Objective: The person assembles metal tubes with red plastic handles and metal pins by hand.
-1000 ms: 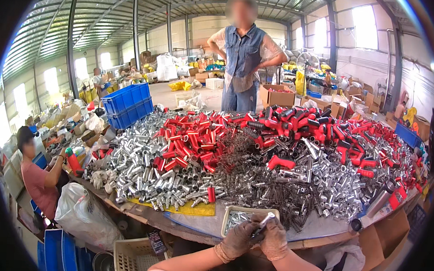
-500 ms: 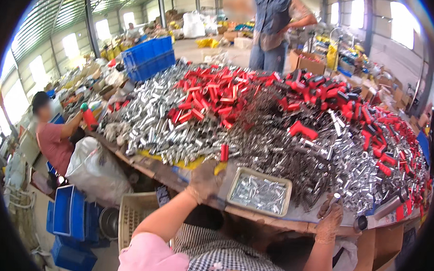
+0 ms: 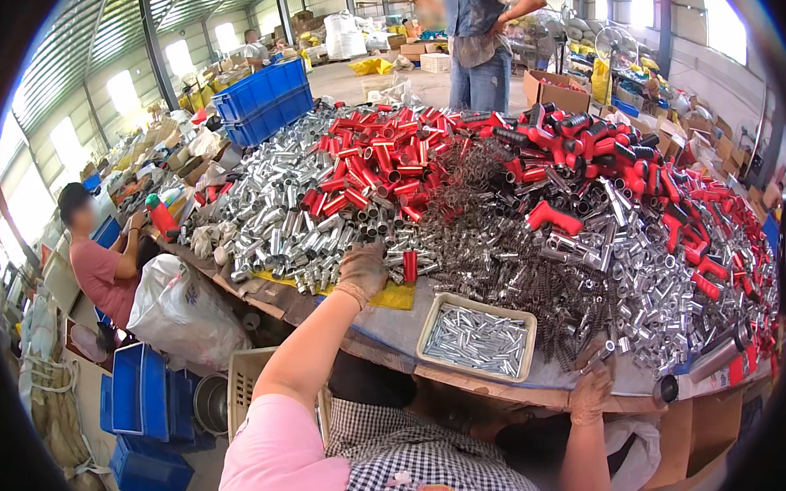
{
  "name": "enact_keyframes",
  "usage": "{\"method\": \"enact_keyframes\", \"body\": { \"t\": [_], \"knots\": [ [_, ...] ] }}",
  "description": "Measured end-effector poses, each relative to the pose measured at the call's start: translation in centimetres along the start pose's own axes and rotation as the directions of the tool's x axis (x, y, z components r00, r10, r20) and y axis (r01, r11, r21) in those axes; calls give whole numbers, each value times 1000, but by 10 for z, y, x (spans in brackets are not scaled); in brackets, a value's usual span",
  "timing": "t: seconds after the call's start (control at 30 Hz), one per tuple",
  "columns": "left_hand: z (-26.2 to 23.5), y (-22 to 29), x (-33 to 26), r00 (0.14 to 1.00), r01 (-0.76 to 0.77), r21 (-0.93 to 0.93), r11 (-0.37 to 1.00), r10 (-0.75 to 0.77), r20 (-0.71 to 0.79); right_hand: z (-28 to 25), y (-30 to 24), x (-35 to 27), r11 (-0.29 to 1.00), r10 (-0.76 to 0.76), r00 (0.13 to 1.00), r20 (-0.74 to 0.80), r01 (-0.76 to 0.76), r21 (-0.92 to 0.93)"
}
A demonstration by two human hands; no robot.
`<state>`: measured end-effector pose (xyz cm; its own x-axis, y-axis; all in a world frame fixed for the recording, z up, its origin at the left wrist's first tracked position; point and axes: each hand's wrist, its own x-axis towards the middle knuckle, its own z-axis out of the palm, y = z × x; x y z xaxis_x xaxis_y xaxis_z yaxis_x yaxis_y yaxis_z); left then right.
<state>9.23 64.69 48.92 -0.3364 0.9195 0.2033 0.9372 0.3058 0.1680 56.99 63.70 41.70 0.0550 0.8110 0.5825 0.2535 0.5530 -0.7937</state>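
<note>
My left hand (image 3: 363,272), in a dirty pale glove, reaches to the near edge of the pile of silver metal tubes (image 3: 281,229). Its fingertips are among the tubes, so I cannot see whether they grip one. Just right of it a red tube (image 3: 410,266) stands upright by a yellow sheet (image 3: 391,296). Low at the table's front edge, my gloved right hand (image 3: 590,396) is closed around a short silver metal tube (image 3: 599,355), its round end pointing up and away. Between my hands sits a cream tray (image 3: 429,335) of slim silver pins (image 3: 476,337).
Dark springs (image 3: 573,308) and red pistol-shaped handles (image 3: 554,218) are heaped on the table. A dark-capped metal cylinder (image 3: 720,354) lies far right. Blue crates (image 3: 264,98) stand at the back left. One person (image 3: 103,257) sits left; another (image 3: 479,58) stands across the table.
My left hand has moved forward from the table's front edge to the silver tubes. My right hand has dropped slightly, still holding a metal tube. The view has shifted a little.
</note>
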Motion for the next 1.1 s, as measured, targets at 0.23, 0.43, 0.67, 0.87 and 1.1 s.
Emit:
{"method": "enact_keyframes", "body": {
  "t": [0.23,0.43,0.67,0.87,1.1],
  "knots": [
    [-22,-11,28,940,216,-342,915,-289,-181,18,-26,-1,926,348,934,86,-356,128],
    [-26,-4,63,965,168,-485,858,-243,-96,20,-54,4,992,-44,994,103,56,-115],
    [16,-75,82,960,265,-503,823,-275,56,47,-121,-2,788,432,825,365,-542,294],
    [-16,-28,74,941,311,-380,871,-338,-4,82,-142,-9,797,417,819,395,-538,275],
    [14,-68,111,975,221,-424,879,-197,100,72,-160,-23,683,554,583,594,-727,77]
  ]
}}
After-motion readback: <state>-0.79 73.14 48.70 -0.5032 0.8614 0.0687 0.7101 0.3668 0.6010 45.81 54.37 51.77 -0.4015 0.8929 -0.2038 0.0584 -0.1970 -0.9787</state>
